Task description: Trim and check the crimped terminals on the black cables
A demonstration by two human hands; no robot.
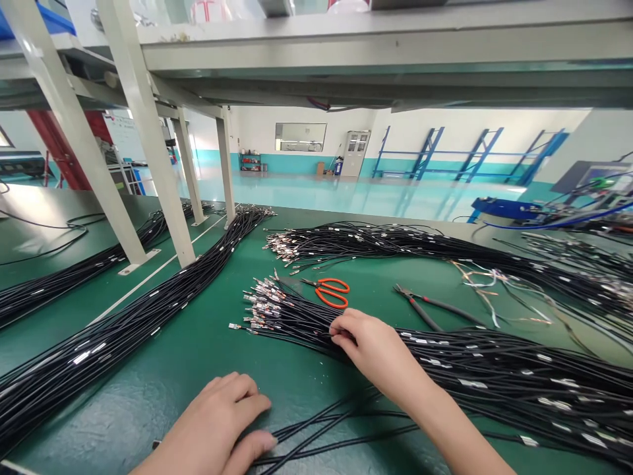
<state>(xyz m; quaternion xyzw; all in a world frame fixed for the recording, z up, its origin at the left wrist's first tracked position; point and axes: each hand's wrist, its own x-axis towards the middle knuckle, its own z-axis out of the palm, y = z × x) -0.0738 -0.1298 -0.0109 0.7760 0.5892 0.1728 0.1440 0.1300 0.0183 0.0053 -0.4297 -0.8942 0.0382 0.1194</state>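
Note:
My right hand (pixel 368 340) is closed in a pinch at a bundle of black cables (pixel 455 349), with a dark cable at its fingertips, a short way behind the bundle's metal-tipped ends (pixel 264 303). Low in the view, my left hand (pixel 225 412) hovers or rests on the green table, thumb and fingers apart. A few loose black cables (pixel 341 439) run beside and under its thumb; whether it touches them I cannot tell. Just beyond the right hand lie orange-handled scissors (pixel 332 290). Pliers with dark grips (pixel 420 303) lie to the right, their handles spread.
Another cable bundle (pixel 356 241) stretches across the back of the table, and a long one (pixel 163 297) runs along the left. Shelf posts (pixel 148 132) stand on the left, carrying a shelf (pixel 346 53) overhead. Stripped wire scraps (pixel 489 284) lie at right.

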